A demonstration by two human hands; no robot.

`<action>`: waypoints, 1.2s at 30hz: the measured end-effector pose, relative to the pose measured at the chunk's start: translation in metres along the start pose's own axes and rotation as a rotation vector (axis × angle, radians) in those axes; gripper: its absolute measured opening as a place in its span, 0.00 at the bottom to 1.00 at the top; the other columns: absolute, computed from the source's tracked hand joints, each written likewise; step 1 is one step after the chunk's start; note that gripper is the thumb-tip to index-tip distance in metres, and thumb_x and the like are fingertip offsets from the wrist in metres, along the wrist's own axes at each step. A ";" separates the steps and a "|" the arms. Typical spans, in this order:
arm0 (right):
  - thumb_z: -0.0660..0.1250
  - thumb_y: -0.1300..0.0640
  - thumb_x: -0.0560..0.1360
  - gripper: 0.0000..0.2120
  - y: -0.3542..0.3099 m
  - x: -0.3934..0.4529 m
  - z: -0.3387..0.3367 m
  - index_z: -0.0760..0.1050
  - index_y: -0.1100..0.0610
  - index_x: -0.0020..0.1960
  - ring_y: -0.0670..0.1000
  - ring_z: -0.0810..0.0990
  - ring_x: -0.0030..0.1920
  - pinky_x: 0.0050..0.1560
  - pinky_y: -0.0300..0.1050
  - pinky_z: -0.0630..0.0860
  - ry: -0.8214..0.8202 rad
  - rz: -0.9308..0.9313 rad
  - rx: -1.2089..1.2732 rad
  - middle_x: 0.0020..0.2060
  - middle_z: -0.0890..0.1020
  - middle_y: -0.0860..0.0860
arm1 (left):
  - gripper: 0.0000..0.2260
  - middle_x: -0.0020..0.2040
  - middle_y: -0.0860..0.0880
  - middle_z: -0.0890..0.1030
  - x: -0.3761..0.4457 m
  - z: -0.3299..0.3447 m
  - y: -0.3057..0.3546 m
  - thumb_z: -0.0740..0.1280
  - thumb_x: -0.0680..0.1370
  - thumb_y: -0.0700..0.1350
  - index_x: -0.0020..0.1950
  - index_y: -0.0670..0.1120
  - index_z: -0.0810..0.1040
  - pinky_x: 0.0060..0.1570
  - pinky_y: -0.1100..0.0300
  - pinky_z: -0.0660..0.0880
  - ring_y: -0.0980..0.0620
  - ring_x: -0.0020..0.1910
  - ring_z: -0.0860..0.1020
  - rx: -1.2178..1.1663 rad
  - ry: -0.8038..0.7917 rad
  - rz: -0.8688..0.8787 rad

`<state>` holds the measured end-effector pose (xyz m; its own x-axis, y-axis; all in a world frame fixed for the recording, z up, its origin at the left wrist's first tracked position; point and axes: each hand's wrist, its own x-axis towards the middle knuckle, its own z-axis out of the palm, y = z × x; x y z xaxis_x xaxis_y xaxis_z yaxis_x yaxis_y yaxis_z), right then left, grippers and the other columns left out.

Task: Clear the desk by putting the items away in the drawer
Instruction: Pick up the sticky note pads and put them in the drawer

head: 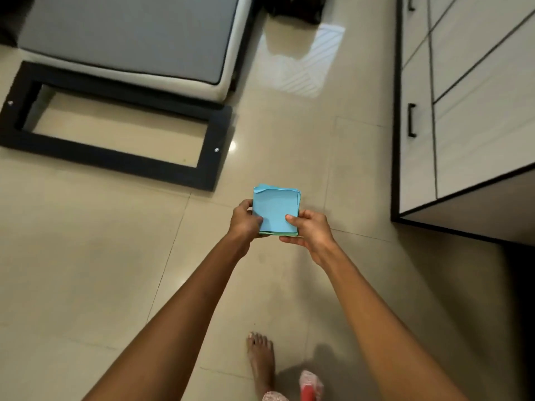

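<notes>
The blue paper stack sits pinched in both hands' grip, left hand, right hand, its underside hidden.

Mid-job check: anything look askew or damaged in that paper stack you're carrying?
Slightly. The blue paper stack, pinched between the left hand and right hand, is uneven: the top sheet's far edge is curled and ragged, and green sheets poke out at the bottom edge. The drawers at right look closed.
</notes>
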<state>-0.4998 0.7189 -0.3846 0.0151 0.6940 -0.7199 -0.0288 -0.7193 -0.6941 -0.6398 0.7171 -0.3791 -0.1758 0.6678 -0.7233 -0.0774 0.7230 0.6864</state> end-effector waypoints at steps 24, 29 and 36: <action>0.53 0.70 0.79 0.19 -0.079 -0.236 -0.165 0.73 0.59 0.65 0.57 0.79 0.56 0.55 0.52 0.78 0.634 -0.250 0.479 0.55 0.80 0.55 | 0.25 0.57 0.42 0.80 -0.219 0.180 0.122 0.53 0.72 0.24 0.66 0.39 0.72 0.53 0.49 0.78 0.43 0.55 0.79 0.510 -0.793 0.349; 0.57 0.70 0.75 0.15 -0.098 -0.259 -0.205 0.80 0.58 0.45 0.58 0.82 0.53 0.59 0.56 0.77 0.933 -0.243 0.527 0.51 0.83 0.58 | 0.24 0.53 0.46 0.81 -0.268 0.228 0.145 0.57 0.71 0.22 0.64 0.37 0.75 0.36 0.69 0.77 0.57 0.42 0.79 0.472 -0.813 0.474; 0.60 0.71 0.76 0.14 -0.130 -0.334 -0.286 0.78 0.66 0.59 0.51 0.77 0.48 0.52 0.47 0.76 1.286 -0.274 0.647 0.53 0.82 0.57 | 0.22 0.56 0.43 0.81 -0.339 0.323 0.165 0.57 0.74 0.24 0.65 0.36 0.74 0.33 0.71 0.77 0.55 0.42 0.79 0.483 -0.941 0.545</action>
<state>-0.2157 0.5711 -0.0566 0.9457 0.0491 -0.3212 -0.3065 -0.1928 -0.9321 -0.2763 0.6667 -0.0448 0.7341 0.6296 -0.2544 0.1972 0.1608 0.9671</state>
